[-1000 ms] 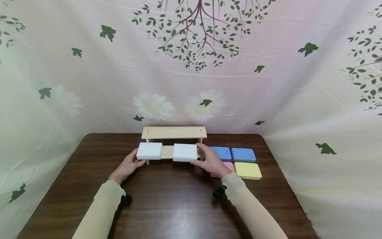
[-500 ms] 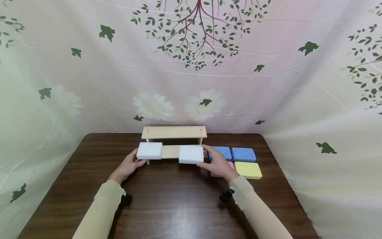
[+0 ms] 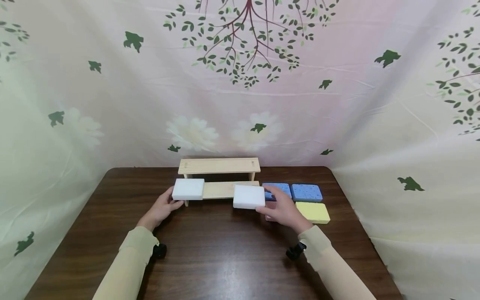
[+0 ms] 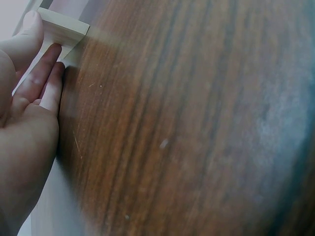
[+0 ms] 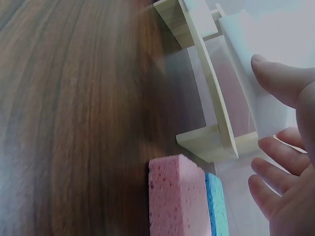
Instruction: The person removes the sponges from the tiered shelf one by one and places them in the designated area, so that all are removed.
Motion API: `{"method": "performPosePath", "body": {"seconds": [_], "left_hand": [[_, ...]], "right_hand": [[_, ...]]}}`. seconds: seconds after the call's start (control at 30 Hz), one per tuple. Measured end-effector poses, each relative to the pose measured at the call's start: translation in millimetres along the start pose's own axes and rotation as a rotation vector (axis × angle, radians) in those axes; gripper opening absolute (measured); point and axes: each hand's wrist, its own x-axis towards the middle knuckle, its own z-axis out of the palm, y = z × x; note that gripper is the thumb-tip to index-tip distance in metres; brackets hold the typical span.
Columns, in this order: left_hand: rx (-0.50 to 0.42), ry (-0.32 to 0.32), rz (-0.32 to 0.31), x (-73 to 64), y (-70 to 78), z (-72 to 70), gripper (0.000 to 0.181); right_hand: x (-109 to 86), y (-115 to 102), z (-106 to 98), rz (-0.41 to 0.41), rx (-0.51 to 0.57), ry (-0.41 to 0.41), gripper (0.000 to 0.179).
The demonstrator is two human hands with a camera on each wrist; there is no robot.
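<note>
In the head view my left hand (image 3: pixel 159 209) grips one end of a white sponge (image 3: pixel 188 189) at the left end of a small two-tier wooden shelf (image 3: pixel 218 190). In the left wrist view the thumb and fingers reach around beside a shelf leg (image 4: pixel 64 25); most of that sponge is hidden. My right hand (image 3: pixel 283 208) pinches a second white sponge (image 3: pixel 249 196) by its right end, raised near the shelf's right front corner. In the right wrist view, the thumb lies on one face of this sponge (image 5: pixel 263 98), fingers at its end.
Two blue sponges (image 3: pixel 306 193) lie right of the shelf. Nearer are a yellow sponge (image 3: pixel 313 212) and a pink sponge (image 5: pixel 167 196), the latter partly hidden by my right hand in the head view. The dark wooden table (image 3: pixel 217 250) meets a patterned cloth backdrop (image 3: pixel 221 96).
My right hand has moved to the right and slightly toward me with its white sponge, uncovering more of the lower shelf board. My left hand and its sponge have stayed in place.
</note>
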Motion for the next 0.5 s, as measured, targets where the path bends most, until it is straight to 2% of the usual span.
{"method": "performPosePath", "body": {"seconds": [0.2, 0.37, 0.5], "left_hand": [[0.009, 0.002, 0.014, -1.0, 3.0, -1.2, 0.080], [0.010, 0.009, 0.020, -3.0, 2.4, -1.3, 0.081], [0.009, 0.009, 0.015, -2.8, -0.2, 0.0, 0.080]], "right_hand": [[-8.4, 8.7, -7.5, -0.044, -0.033, 0.016, 0.085], [-14.5, 13.7, -11.6, -0.075, -0.181, 0.051, 0.089], [-20.3, 14.5, -12.7, -0.095, -0.242, 0.068, 0.089]]}}
